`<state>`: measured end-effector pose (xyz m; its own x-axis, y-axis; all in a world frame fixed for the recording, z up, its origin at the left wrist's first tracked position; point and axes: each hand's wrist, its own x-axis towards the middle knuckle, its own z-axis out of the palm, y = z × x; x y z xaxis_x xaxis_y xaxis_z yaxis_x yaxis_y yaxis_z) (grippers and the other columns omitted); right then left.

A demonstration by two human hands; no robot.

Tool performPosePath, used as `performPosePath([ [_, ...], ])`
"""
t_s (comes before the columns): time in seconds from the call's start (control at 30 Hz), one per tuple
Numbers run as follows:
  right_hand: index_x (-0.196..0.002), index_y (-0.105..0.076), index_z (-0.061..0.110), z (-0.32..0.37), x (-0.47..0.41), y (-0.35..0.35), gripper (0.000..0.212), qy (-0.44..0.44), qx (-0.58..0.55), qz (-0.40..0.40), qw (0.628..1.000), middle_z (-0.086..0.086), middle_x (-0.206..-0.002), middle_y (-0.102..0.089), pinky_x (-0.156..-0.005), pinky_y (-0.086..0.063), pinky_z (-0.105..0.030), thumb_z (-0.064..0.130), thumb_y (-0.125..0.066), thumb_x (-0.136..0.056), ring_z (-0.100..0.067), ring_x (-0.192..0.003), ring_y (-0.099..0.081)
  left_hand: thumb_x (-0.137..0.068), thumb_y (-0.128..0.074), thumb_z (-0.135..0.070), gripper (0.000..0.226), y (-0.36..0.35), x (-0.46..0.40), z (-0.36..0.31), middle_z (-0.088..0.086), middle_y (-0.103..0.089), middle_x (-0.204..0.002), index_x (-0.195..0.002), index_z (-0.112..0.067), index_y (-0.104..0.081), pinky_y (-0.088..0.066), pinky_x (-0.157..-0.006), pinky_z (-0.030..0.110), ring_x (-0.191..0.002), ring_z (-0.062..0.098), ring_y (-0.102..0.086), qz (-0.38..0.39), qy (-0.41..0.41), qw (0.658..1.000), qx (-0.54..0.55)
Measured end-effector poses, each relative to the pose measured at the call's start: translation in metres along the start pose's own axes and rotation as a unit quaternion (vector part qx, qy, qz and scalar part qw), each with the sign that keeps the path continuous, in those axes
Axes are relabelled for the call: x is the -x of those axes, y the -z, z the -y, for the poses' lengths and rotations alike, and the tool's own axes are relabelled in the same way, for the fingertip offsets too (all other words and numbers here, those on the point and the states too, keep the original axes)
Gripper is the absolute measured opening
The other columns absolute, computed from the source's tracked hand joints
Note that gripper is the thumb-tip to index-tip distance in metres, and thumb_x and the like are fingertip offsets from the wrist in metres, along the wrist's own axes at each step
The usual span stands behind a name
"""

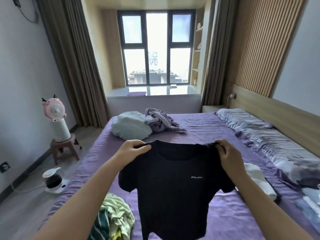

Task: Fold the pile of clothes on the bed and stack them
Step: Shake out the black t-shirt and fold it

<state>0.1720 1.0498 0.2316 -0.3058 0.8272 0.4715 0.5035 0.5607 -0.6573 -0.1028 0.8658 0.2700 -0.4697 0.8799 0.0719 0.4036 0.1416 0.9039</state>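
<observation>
Black tee [173,196] btwn clothes piles [115,220].

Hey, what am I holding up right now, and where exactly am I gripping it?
A black T-shirt, held up over the bed. The left hand pinches one shoulder, the right hand the other.

Daylight enters from the window [156,47] beyond the far edge of the bed [204,129]; panes are overexposed, outside view washed out. The sill [155,90] shows glare. Room is moderately bright, light soft, shadows faint. The black shirt [173,187] reads as a dark mass, little fabric detail. Wide-angle distortion bends walls and curtains [69,58] at frame edges. Overall slightly soft; the pillows [277,149] at the right edge are smeared.
</observation>
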Motion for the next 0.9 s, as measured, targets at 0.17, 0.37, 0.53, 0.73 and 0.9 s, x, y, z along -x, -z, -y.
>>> performPosePath([
  [0.17, -0.113, -0.061, 0.010, -0.013, 0.034, 0.013, 0.022, -0.012, 0.057, -0.013, 0.998, -0.015, -0.107, -0.065, -0.075, -0.042, -0.037, 0.018, -0.045, -0.100, -0.033, -0.100, -0.060, -0.091, -0.064, -0.023, 0.010, -0.017, 0.013, 0.014, -0.006, -0.069, -0.076, -0.086, -0.019, -0.072, -0.047, -0.065, 0.015, -0.069, 0.003, -0.059, 0.020, -0.014, 1.000, 0.000],
  [0.37, -0.105, -0.066, 0.010, -0.033, 0.058, 0.032, 0.017, 0.033, 0.172, 0.018, 0.984, -0.014, -0.095, -0.069, -0.068, -0.047, -0.040, 0.020, -0.057, -0.094, -0.035, -0.086, -0.065, -0.083, -0.074, -0.025, 0.003, -0.032, 0.025, 0.034, -0.001, -0.073, -0.078, -0.081, -0.024, -0.075, -0.050, -0.075, 0.031, -0.076, 0.013, -0.066, -0.002, -0.053, 0.998, -0.037],
  [0.53, -0.098, -0.064, 0.010, -0.047, 0.055, 0.038, 0.017, 0.038, 0.202, 0.049, 0.977, -0.011, -0.085, -0.069, -0.065, -0.049, -0.042, 0.025, -0.059, -0.093, -0.034, -0.081, -0.065, -0.083, -0.073, -0.030, 0.005, -0.044, 0.017, 0.042, -0.003, -0.072, -0.077, -0.078, -0.028, -0.074, -0.051, -0.072, 0.029, -0.076, 0.014, -0.066, 0.015, -0.050, 0.997, -0.062],
  [0.73, -0.101, -0.065, 0.015, -0.084, 0.014, 0.020, 0.022, 0.046, 0.233, 0.197, 0.951, -0.004, -0.098, -0.067, -0.085, -0.044, -0.033, 0.033, -0.055, -0.095, -0.024, -0.098, -0.061, -0.085, -0.071, -0.027, 0.015, -0.080, -0.027, 0.073, -0.011, -0.061, -0.066, -0.070, -0.025, -0.067, -0.041, -0.060, 0.017, -0.063, 0.002, -0.053, 0.044, 0.005, 0.992, -0.121],
  [0.9, -0.105, -0.062, 0.021, -0.143, -0.003, -0.032, 0.024, -0.082, 0.122, 0.356, 0.923, 0.008, -0.095, -0.061, -0.083, -0.043, -0.027, 0.037, -0.067, -0.087, -0.012, -0.095, -0.058, -0.086, -0.069, -0.027, 0.012, -0.142, -0.061, 0.140, -0.010, -0.061, -0.071, -0.075, -0.023, -0.066, -0.038, -0.057, 0.011, -0.068, 0.005, -0.055, 0.056, 0.101, 0.983, -0.144],
])
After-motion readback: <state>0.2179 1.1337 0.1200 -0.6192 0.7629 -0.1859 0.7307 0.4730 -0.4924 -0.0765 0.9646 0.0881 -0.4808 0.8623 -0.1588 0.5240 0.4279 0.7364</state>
